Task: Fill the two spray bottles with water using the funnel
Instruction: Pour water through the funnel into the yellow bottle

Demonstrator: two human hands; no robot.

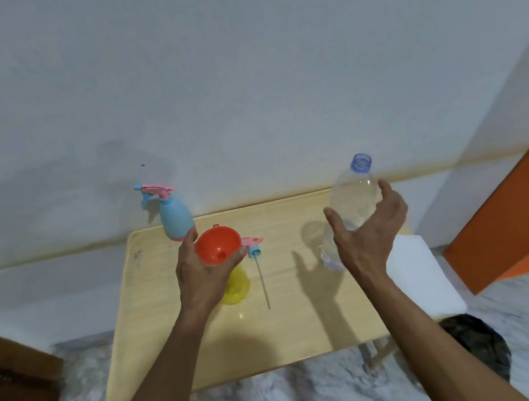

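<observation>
An orange funnel (218, 244) sits in the mouth of a yellow spray bottle (236, 286) on the wooden table (277, 337); my left hand (198, 273) grips the funnel's rim from the left. The bottle's pink and blue spray head (253, 245) lies just right of it, its dip tube pointing toward me. A blue spray bottle (176, 219) with its pink trigger head on stands at the table's back left. My right hand (368, 229) curls round a clear, uncapped water bottle (355, 192), thumb on its left and fingers on its right. The bottle leans slightly and holds water.
A white rectangular block (419, 276) lies on the table's right edge. An orange cabinet (518, 212) stands to the right, a dark wooden panel (10, 396) to the left. A white wall runs right behind the table. The floor is marbled grey.
</observation>
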